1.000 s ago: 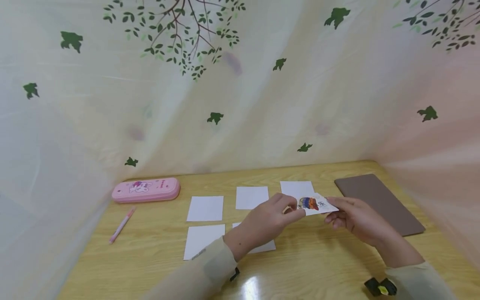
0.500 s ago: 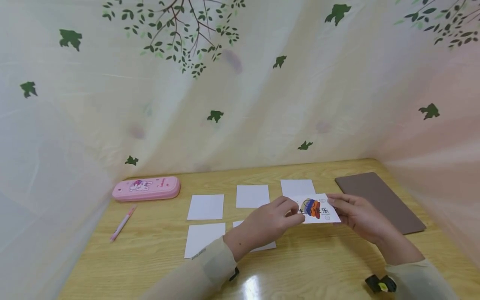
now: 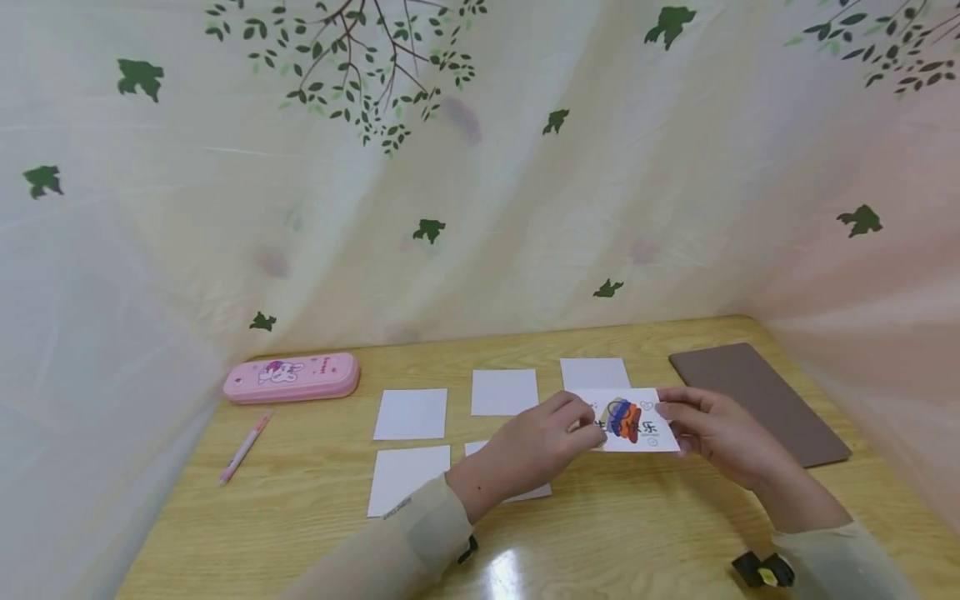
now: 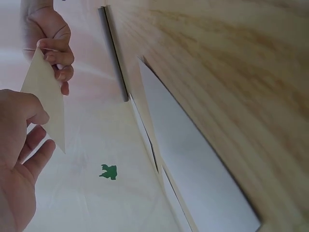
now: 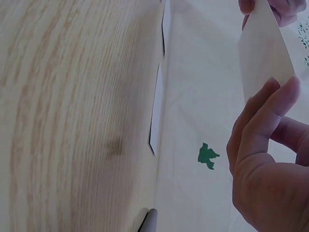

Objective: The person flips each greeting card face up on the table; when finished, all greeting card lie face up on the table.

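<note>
A white card point(image 3: 632, 427) with a blue and orange picture and black lettering is held above the table between both hands. My left hand point(image 3: 543, 442) pinches its left edge, covering part of the print. The right edge is gripped by my right hand point(image 3: 720, 437), thumb on top and fingers beneath. From the left wrist view, the card's plain back point(image 4: 48, 96) stretches between the two hands. Square white cards lie on the table in two rows, among them one at the back left point(image 3: 411, 414), one at the back middle point(image 3: 504, 392) and one at the back right point(image 3: 594, 373).
A pink pencil case point(image 3: 292, 379) with a rabbit print lies at the back left. In front of it is a pink pen point(image 3: 246, 448). A flat brown board point(image 3: 757, 404) lies at the right. A printed curtain point(image 3: 480, 208) hangs behind the wooden table point(image 3: 600, 533).
The held card has tipped so its printed face shows more fully to the head view. Both hands stay nearly in place, still holding it.
</note>
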Demonstrator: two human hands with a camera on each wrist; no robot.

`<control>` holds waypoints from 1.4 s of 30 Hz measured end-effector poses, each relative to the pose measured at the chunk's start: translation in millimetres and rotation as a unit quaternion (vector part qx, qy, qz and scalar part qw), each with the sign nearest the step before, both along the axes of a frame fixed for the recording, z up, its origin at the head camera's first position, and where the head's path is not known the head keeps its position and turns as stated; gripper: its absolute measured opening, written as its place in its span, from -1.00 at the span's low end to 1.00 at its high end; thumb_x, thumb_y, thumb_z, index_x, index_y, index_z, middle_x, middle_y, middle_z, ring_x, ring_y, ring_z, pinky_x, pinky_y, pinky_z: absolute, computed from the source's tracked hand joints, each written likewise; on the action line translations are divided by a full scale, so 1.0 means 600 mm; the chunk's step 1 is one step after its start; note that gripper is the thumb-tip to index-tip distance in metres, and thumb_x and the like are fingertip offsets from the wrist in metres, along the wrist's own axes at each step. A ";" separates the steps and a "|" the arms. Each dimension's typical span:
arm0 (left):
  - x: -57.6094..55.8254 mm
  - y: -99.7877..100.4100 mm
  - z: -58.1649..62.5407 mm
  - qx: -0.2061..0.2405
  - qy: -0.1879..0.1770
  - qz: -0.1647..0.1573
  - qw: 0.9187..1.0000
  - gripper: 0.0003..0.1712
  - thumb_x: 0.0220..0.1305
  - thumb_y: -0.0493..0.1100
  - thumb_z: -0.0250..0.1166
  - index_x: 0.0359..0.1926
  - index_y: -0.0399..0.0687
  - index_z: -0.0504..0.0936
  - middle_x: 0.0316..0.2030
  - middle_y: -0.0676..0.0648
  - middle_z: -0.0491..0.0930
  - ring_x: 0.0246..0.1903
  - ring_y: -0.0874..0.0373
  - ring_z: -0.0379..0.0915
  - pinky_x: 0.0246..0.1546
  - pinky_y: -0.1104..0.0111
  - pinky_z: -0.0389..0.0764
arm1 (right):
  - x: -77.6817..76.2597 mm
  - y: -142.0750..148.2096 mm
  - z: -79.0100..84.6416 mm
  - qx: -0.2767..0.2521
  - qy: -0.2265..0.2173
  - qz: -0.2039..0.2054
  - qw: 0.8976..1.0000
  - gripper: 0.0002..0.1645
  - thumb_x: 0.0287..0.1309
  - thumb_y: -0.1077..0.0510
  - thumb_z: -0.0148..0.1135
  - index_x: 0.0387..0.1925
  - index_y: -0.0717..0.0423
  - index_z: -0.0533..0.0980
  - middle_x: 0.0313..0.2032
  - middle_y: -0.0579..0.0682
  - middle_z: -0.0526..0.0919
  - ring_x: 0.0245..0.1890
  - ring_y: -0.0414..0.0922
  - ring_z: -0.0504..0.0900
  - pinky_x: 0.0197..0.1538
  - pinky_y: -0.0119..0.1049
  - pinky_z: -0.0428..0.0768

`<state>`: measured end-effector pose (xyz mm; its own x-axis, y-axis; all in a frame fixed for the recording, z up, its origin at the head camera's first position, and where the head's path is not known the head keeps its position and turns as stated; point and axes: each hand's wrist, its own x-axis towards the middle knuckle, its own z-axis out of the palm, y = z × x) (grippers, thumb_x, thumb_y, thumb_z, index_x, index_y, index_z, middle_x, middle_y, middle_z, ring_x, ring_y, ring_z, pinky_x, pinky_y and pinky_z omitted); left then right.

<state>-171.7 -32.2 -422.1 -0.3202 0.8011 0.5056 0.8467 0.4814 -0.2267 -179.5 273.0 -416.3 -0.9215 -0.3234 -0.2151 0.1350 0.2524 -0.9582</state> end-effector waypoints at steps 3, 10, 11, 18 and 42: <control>-0.001 0.003 0.002 0.005 -0.005 0.028 1.000 -0.84 0.55 -0.14 0.30 0.07 0.11 0.65 0.04 0.09 0.66 0.14 0.21 0.59 0.21 0.54 0.65 | 0.002 0.001 0.001 -0.001 0.004 -0.008 1.000 -0.24 0.68 0.01 0.03 0.53 0.47 0.07 -0.05 -0.17 0.70 -0.20 -0.25 0.68 -0.28 -0.34 0.68; 0.001 0.003 0.009 0.038 -0.066 0.102 0.992 -0.54 0.33 -0.27 0.35 0.24 -0.07 0.54 0.21 -0.07 0.59 0.27 0.07 0.55 0.34 0.44 0.62 | 0.006 0.006 0.003 -0.007 0.017 -0.025 1.000 -0.22 0.68 0.04 0.01 0.56 0.47 -0.01 -0.05 -0.18 0.67 -0.15 -0.25 0.69 -0.27 -0.35 0.68; 0.002 0.003 0.010 0.052 -0.080 0.109 0.989 -0.54 0.33 -0.30 0.35 0.23 -0.09 0.54 0.21 -0.08 0.59 0.27 0.07 0.56 0.34 0.43 0.62 | 0.007 0.006 0.003 -0.008 0.017 -0.027 0.999 -0.23 0.68 0.04 0.02 0.55 0.46 0.00 -0.06 -0.19 0.68 -0.16 -0.25 0.69 -0.27 -0.35 0.68; 0.001 0.011 0.025 0.198 -0.308 0.138 0.920 -0.51 0.56 -0.34 0.12 0.44 -0.23 0.38 0.24 -0.16 0.55 0.03 0.17 0.66 0.01 0.51 0.70 | 0.007 0.003 0.002 -0.018 0.016 -0.027 0.999 -0.33 0.66 0.06 0.05 0.48 0.40 0.08 -0.10 -0.17 0.69 -0.22 -0.23 0.68 -0.31 -0.36 0.66; -0.042 0.037 0.002 0.338 -0.672 0.153 0.642 -0.67 0.46 -0.32 0.34 0.18 -0.23 0.55 -0.12 -0.05 0.61 -0.40 0.21 0.66 -0.16 0.24 0.85 | 0.012 -0.014 -0.007 0.140 0.075 -0.019 0.987 -0.51 0.61 0.17 0.13 0.33 0.45 0.35 -0.33 0.06 0.60 -0.43 -0.16 0.61 -0.41 -0.26 0.74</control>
